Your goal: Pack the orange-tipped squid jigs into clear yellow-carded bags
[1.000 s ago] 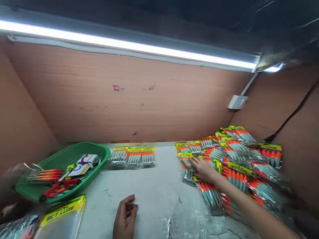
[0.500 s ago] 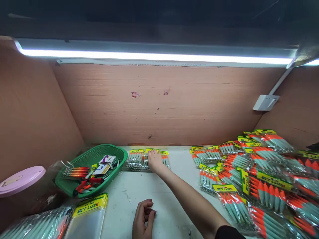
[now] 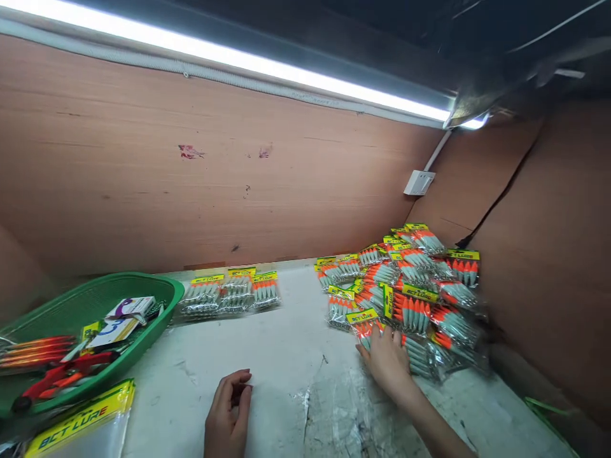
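My right hand [image 3: 389, 362] lies over the front-left part of a pile of bagged fishing lures. Its thumb and fingers grip a lure pack [image 3: 361, 316] with a yellow "BCT LURE" header, whose lower part the hand hides. The lures have orange heads and pale grey-green bodies. On the white tabletop, my left hand [image 3: 227, 416] rests with loosely curled fingers, thumb apart from them and nothing visible between. Beyond it, at the back, several packs stand in a short row, the rightmost pack [image 3: 266, 291] in front view.
A green basket [image 3: 157, 337] at left holds small boxes, red-handled pliers [image 3: 71, 369] and orange lures. Header bags [image 3: 81, 426] lie before it. The lure pile [image 3: 420, 292] fills the right back. A wooden wall [image 3: 286, 191] and a strip light [image 3: 267, 67] bound the space.
My right hand has left the row of packs at the back and moved right onto the pile. The view has turned right. My left hand keeps its loose curl on the table.
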`<state>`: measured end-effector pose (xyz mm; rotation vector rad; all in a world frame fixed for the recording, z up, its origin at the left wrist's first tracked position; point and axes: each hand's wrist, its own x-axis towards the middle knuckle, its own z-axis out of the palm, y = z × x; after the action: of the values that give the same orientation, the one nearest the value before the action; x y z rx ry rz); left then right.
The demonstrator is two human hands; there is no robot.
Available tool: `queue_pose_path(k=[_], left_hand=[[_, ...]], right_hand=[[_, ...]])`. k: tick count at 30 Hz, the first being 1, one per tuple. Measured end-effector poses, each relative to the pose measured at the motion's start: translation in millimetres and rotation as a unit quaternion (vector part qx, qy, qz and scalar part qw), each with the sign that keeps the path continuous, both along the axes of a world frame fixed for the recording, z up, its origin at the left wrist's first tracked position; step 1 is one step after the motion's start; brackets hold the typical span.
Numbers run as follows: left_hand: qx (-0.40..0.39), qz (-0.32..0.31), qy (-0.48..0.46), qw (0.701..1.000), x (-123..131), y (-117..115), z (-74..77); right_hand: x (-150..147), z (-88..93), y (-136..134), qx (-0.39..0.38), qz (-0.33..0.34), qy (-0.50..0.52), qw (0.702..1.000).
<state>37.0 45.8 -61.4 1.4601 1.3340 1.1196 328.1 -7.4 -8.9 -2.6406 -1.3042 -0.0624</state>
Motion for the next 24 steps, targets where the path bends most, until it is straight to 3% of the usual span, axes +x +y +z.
queue_pose_path(k=[3,6,10,14,19,24], left_hand=[[-0.014,-0.019,0.071,0.997,18.1,-12.0,3.8],[-0.065,-0.097,0.099,0.988,66.4,-6.1,22.1],[-0.076,-0.148,0.103,0.981,160.5,41.0,45.9],[-0.101,-0.162,0.113,0.975,227.2,83.8,46.5],[-0.127,-0.206,0.067,0.968,243.0,84.9,34.5],[-0.091,-0.201,-0.013,0.975,203.6,83.8,31.0]], right_hand=[[14.4,-13.5,-21.2,0.026,0.004,0.026,0.999],[17.9,-25.4,-21.4,0.075,0.000,0.064,0.995],[26.4,-37.3,-10.5,0.153,-0.027,0.147,0.977],[44.7,-41.7,-1.0,0.251,-0.045,0.258,0.932],[56.1,-37.6,19.5,0.344,0.010,0.400,0.849],[22.7,-31.1,70.1,0.318,0.083,0.472,0.818]])
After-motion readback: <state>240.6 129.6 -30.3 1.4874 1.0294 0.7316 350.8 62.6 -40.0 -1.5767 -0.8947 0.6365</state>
